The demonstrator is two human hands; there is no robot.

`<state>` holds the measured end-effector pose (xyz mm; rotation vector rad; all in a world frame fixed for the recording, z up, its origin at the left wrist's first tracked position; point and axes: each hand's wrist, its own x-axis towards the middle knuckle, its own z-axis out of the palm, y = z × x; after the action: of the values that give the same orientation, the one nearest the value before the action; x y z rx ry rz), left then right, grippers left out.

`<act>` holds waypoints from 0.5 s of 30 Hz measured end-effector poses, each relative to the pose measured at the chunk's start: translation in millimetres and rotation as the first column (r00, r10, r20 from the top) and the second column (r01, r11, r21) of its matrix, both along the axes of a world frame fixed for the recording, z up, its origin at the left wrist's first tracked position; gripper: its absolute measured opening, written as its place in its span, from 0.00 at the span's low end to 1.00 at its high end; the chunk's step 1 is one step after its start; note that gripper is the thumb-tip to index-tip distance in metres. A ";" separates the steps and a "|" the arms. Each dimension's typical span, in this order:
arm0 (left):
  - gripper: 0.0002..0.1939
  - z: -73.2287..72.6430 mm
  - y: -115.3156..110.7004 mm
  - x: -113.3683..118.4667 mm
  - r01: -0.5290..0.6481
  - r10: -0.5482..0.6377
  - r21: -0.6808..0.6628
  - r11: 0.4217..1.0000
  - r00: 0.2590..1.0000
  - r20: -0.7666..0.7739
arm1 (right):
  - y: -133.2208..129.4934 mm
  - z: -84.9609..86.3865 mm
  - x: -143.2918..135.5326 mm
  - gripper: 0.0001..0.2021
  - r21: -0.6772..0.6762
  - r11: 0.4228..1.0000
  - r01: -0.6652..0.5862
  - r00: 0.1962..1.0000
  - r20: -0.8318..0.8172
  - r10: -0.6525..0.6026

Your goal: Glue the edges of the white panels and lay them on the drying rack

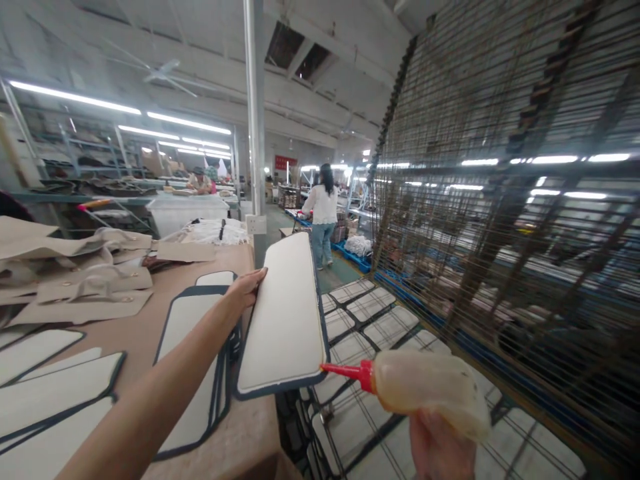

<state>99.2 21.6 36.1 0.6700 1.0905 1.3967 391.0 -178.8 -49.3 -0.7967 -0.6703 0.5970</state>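
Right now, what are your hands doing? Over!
Left hand grips white panel by its edge, tilted up. Right hand holds glue bottle, red nozzle touching panel's lower rim. Nothing between them.

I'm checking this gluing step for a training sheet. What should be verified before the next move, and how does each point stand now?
1. Left hand grips the panel at its left edge: ok.
2. Right hand holds the glue bottle: ok.
3. Red nozzle tip meets the panel's dark lower right rim: ok.
4. Panel raised off the table, clear of the stacked panels: ok.
5. Glue coming out of the nozzle: cannot tell.
6. Drying rack to the right has a free shelf: cannot tell.
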 end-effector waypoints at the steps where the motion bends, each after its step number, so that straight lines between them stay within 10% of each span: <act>1: 0.10 -0.2 0.5 3.3 -0.011 0.011 -0.011 1.000 1.000 0.000 | -2.3 -0.4 -0.3 0.29 0.003 0.999 0.037 0.999 0.016 -0.037; 15: 0.07 -6.2 12.5 33.1 0.065 -0.064 -0.055 0.996 0.998 0.015 | -9.2 -12.5 -11.5 0.26 0.122 0.918 0.378 0.923 0.029 -0.384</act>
<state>132.3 34.2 29.9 0.6496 1.0845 1.3091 379.5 -188.0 -61.7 -0.8114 -0.5706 0.1804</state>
